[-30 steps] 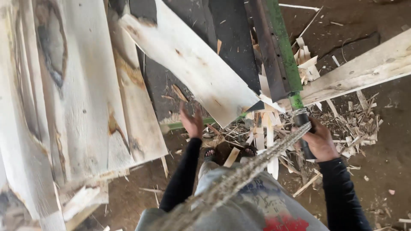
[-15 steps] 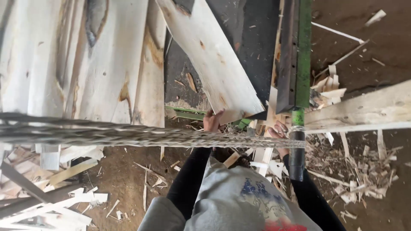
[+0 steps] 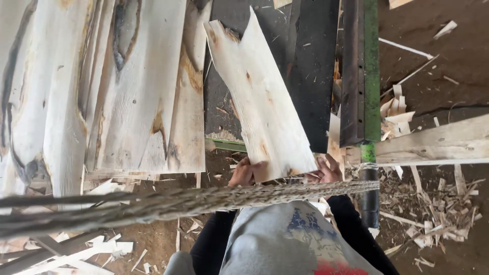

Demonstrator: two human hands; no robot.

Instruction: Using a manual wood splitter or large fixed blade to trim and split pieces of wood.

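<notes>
A pale wooden board with a jagged far end lies slanted over a dark machine bed. My left hand grips the board's near left corner. My right hand holds its near right corner. Both hands sit at the board's near end, just beyond a thick twisted rope that stretches across the view in front of me. My dark sleeves and grey top fill the bottom centre.
A stack of rough pale planks fills the left. A green metal rail runs along the bed's right side, with a black post under it. A long plank crosses at right. Wood scraps litter the dirt floor.
My right hand left the green rail's post and came onto the board. Both hands now hold its near end, and the board has swung more upright over the bed.
</notes>
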